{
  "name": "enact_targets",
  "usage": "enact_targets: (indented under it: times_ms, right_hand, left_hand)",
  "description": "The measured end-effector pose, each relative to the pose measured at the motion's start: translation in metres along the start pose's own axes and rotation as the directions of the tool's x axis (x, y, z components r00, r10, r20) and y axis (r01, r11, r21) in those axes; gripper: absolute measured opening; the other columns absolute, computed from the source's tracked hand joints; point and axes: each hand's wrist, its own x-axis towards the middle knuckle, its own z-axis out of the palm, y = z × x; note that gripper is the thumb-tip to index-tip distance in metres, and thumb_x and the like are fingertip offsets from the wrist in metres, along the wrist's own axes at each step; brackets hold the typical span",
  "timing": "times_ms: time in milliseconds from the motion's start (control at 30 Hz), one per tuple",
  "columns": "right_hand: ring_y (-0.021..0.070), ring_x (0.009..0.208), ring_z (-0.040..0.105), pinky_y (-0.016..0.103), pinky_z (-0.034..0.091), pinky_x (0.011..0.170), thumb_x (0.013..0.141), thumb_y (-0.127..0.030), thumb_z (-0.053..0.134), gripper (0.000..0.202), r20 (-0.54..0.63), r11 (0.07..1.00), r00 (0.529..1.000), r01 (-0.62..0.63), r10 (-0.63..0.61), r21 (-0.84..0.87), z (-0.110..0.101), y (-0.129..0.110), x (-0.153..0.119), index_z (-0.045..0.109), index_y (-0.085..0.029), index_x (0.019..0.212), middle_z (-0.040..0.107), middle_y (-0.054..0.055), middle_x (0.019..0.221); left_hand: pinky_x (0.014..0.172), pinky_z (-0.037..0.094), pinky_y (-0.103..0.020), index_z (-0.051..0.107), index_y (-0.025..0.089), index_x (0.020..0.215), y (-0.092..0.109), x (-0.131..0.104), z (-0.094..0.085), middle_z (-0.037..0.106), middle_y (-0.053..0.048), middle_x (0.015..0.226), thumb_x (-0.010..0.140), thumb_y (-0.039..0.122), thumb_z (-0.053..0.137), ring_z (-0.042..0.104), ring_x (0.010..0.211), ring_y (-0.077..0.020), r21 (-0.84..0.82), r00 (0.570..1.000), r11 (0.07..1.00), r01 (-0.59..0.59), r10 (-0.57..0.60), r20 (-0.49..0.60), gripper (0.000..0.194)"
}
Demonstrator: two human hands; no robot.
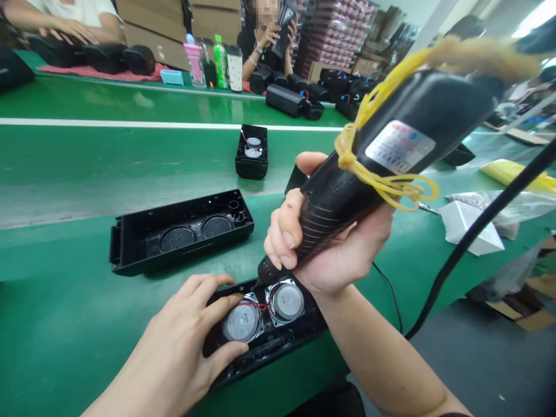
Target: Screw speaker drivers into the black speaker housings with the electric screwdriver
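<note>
My right hand [334, 243] is wrapped around a black electric screwdriver [334, 197] with yellow bands tied about its body. Its tip points down at the far edge of a black speaker housing [278, 347], beside two round speaker drivers [242, 322] joined by red wires. Whether the tip touches a screw is hidden. My left hand [182, 330] grips the left end of this housing, fingers over the far rim and thumb by the left driver. Just beyond lies another black housing [186, 234] with two round mesh grilles and no drivers in it.
Farther off on the green table [65, 162] stands a housing with drivers [252, 152]. A white box [471, 226] lies at right, near a black cable [473, 243]. Across the table are two people, bottles [220, 62] and several black speakers [284, 99].
</note>
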Motion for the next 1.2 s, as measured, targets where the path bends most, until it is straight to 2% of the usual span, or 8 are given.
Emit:
enact_targets:
  times_ms: [100,267,400,533,800,1033,1133,1200]
  right_hand:
    - [0.0104,0.041,0.047,0.021,0.046,0.041,0.093,-0.066,0.084,0.047,-0.049,0.999,0.998,0.041,-0.041,0.018,0.001,-0.006,0.002,0.073,-0.029,0.120,0.065,-0.009,0.064]
    - [0.0098,0.039,0.042,0.022,0.038,0.039,0.096,-0.063,0.084,0.038,-0.104,0.995,0.989,0.102,-0.103,-0.014,0.002,-0.020,0.004,0.077,-0.031,0.115,0.061,-0.009,0.063]
    - [0.0097,0.040,0.044,0.022,0.037,0.040,0.099,-0.060,0.084,0.034,-0.077,0.994,0.991,0.106,-0.106,-0.004,0.001,-0.025,0.003,0.078,-0.030,0.115,0.060,-0.008,0.064]
    - [0.0102,0.043,0.047,0.022,0.040,0.042,0.102,-0.059,0.081,0.033,-0.032,0.996,0.996,0.088,-0.088,0.009,0.001,-0.027,0.001,0.078,-0.031,0.117,0.062,-0.008,0.066]
    - [0.0123,0.040,0.048,0.024,0.045,0.040,0.092,-0.070,0.083,0.047,-0.013,1.000,1.000,0.010,-0.011,-0.027,0.004,-0.003,-0.003,0.074,-0.032,0.119,0.066,-0.009,0.064]
    - [0.0072,0.042,0.047,0.019,0.043,0.041,0.101,-0.073,0.048,0.047,0.086,0.981,0.994,-0.049,0.066,-0.187,0.005,0.016,-0.004,0.060,-0.028,0.093,0.057,-0.013,0.061]
    - [0.0076,0.046,0.048,0.019,0.046,0.045,0.108,-0.067,0.036,0.044,0.151,0.979,0.984,-0.068,0.097,-0.191,0.002,0.016,-0.003,0.056,-0.028,0.102,0.056,-0.014,0.063]
    - [0.0106,0.045,0.049,0.023,0.044,0.044,0.108,-0.073,0.048,0.047,0.145,0.976,0.981,-0.099,0.129,-0.195,0.002,0.016,-0.002,0.057,-0.027,0.116,0.056,-0.013,0.060]
  left_hand:
    - [0.100,0.070,-0.054,0.078,0.037,0.133,0.001,-0.001,-0.006,0.070,-0.007,0.155,0.100,0.064,0.077,0.073,0.134,-0.0358,-0.045,0.999,0.999,-0.005,0.003,-0.043,0.043]
    - [0.113,0.062,-0.052,0.075,0.034,0.132,0.014,0.009,-0.013,0.068,-0.006,0.157,0.110,0.041,0.067,0.067,0.143,-0.0306,-0.088,0.978,0.994,0.058,-0.074,-0.196,0.025]
    - [0.117,0.056,-0.060,0.079,0.034,0.123,0.026,0.019,-0.006,0.068,-0.006,0.158,0.110,0.035,0.067,0.060,0.148,-0.0331,-0.077,0.975,0.996,0.038,-0.053,-0.214,0.019]
    - [0.120,0.053,-0.066,0.081,0.034,0.119,0.030,0.019,-0.003,0.064,-0.005,0.163,0.111,0.035,0.066,0.055,0.153,-0.0351,-0.066,0.980,0.997,0.052,-0.063,-0.188,0.017]
    - [0.116,0.054,-0.073,0.070,0.035,0.137,0.024,0.000,-0.013,0.058,-0.008,0.169,0.106,0.048,0.068,0.056,0.153,-0.0432,0.042,0.991,0.996,0.075,-0.070,-0.115,0.034]
    - [0.123,0.049,-0.076,0.067,0.034,0.131,0.016,-0.007,-0.012,0.048,-0.006,0.176,0.109,0.058,0.062,0.053,0.157,-0.0445,-0.020,0.991,0.994,0.111,-0.112,-0.080,0.033]
    - [0.117,0.055,-0.075,0.073,0.035,0.129,0.010,-0.006,-0.007,0.054,-0.005,0.170,0.108,0.068,0.058,0.056,0.153,-0.0472,0.014,0.997,0.997,0.081,-0.080,-0.012,0.043]
    - [0.113,0.059,-0.073,0.076,0.033,0.128,0.008,-0.003,-0.005,0.059,-0.008,0.166,0.106,0.074,0.056,0.060,0.150,-0.0467,0.036,0.998,0.997,0.066,-0.066,-0.009,0.050]
